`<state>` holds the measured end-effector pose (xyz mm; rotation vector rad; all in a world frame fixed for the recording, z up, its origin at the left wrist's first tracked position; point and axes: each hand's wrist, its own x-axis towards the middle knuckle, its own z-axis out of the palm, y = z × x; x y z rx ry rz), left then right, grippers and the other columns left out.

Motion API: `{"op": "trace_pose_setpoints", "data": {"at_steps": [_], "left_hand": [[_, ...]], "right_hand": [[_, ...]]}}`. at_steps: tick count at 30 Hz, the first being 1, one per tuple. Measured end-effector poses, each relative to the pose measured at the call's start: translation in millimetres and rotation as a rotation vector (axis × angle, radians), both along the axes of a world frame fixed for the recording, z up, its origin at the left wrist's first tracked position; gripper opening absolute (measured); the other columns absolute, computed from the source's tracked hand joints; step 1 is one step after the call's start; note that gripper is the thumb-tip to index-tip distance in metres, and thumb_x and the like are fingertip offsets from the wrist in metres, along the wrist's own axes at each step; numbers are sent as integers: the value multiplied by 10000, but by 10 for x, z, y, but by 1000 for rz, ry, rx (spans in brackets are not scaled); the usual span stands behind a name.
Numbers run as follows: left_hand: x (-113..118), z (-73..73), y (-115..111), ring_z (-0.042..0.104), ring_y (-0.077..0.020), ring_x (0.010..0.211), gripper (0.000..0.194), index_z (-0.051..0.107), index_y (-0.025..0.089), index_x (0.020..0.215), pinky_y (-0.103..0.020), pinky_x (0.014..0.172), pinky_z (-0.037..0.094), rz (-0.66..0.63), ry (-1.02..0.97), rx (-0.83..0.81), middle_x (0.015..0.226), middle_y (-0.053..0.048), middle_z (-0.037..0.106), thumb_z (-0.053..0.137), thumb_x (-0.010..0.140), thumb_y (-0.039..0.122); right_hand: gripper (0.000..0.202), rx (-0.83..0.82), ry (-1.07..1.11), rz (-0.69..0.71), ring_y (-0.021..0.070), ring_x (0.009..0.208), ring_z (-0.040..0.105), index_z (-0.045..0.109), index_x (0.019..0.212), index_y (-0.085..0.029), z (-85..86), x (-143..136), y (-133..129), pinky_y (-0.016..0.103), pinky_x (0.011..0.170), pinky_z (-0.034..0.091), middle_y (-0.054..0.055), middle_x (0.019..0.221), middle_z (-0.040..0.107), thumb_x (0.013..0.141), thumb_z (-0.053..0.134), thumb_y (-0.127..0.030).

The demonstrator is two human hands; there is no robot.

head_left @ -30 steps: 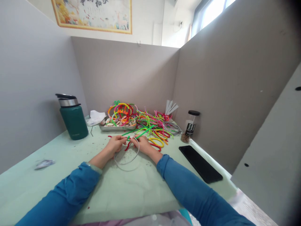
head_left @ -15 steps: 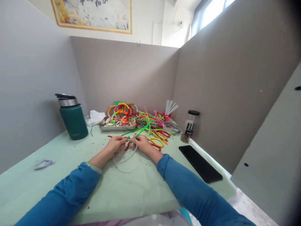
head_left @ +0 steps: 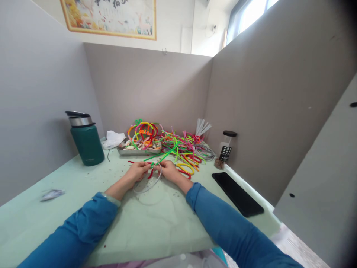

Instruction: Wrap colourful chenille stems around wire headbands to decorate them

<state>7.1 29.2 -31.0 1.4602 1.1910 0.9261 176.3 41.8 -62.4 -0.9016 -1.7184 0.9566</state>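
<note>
One character, 和 [head_left: 116, 4], reads on the framed wall picture [head_left: 122, 22].
It stands in dark brushwork near the upper edge of view, which cuts off the characters beside it; the fine writing beneath is too faint to read. The black label [head_left: 225, 153] on the clear jar [head_left: 227, 141] bears white marks, too small to make out, and so is the pale mark [head_left: 92, 160] low on the green bottle [head_left: 87, 143].
</note>
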Motion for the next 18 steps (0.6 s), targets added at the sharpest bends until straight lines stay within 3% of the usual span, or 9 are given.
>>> {"op": "trace_pose_setpoints", "data": {"at_steps": [6, 18], "left_hand": [[-10, -26, 6, 222, -32, 319, 381, 504, 171, 612, -197, 357, 109, -3, 128, 93, 403, 85, 332, 640, 667, 523], [-19, -64, 40, 242, -28, 329, 396, 522, 172, 671, -192, 352, 115, -29, 108, 71, 461, 72, 402, 626, 664, 553]], "right_hand": [[355, -30, -36, -47, 105, 488, 487, 613, 710, -137, -2, 8, 1, 211, 468, 368, -11, 550, 538, 740, 619, -490], [282, 4, -45, -69, 107, 478, 478, 579, 686, -161, 55, 9, -52, 212, 462, 355, -22, 524, 517, 800, 552, -418]]}}
